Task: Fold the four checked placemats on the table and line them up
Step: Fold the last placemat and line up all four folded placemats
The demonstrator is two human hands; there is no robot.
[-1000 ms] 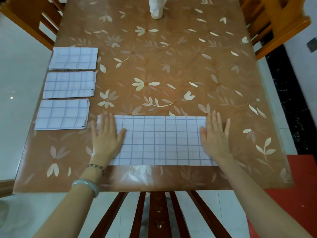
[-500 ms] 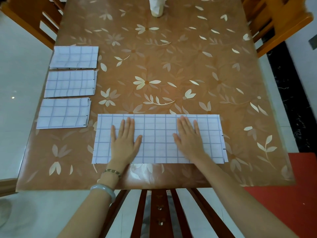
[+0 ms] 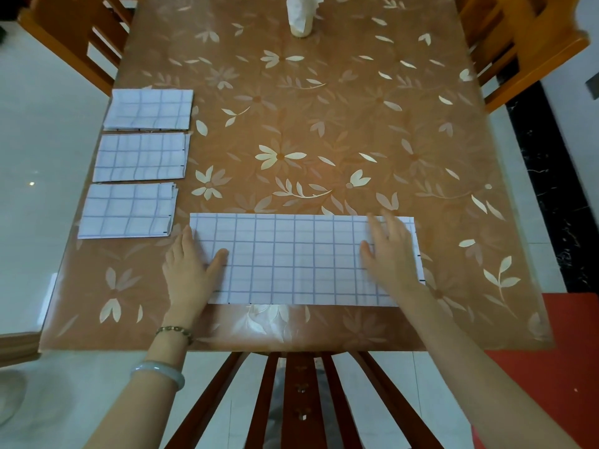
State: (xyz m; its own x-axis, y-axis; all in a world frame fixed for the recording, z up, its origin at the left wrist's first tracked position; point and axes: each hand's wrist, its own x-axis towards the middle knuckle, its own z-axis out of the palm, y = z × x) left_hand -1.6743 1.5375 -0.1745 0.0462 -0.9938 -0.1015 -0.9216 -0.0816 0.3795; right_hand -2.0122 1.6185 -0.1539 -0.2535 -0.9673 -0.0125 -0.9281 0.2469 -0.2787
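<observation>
Three down, one to go, by my count. Over on the left, the far placemat (image 3: 149, 109), the middle placemat (image 3: 141, 157) and the near placemat (image 3: 128, 210) are folded into small rectangles. They sit in a column along the left edge of the table (image 3: 324, 124) with slim gaps between them. The near one is the scruffiest, since its layers fan out a bit on the right side. Each one also sits a touch further left as the column comes toward me, though the wide lens may be part of that.

Next along, my left hand (image 3: 189, 267) is flat with straight fingers and holds nothing. It's just pressing the left end of the fourth placemat (image 3: 291, 260), thumb out across the checks. That mat is a long strip lying across the table in front of me, so I reckon it needs folding down more to match the others. Its far-left corner is just beside the near placemat, not touching as far as I can tell.

My right hand (image 3: 392, 254) is flat too, fingers spread and a bit blurry, pressing the right end and gripping nothing. A lower layer peeks out past the top one there, so those edges aren't matched.

Room-wise, the bare patch between the near placemat and the table's near-left corner looks like the obvious slot for number four, but it's snug against the edges. Right of the strip and beyond it is lots of bare tabletop, with only a white tissue thing (image 3: 301, 14) way at the far end.
</observation>
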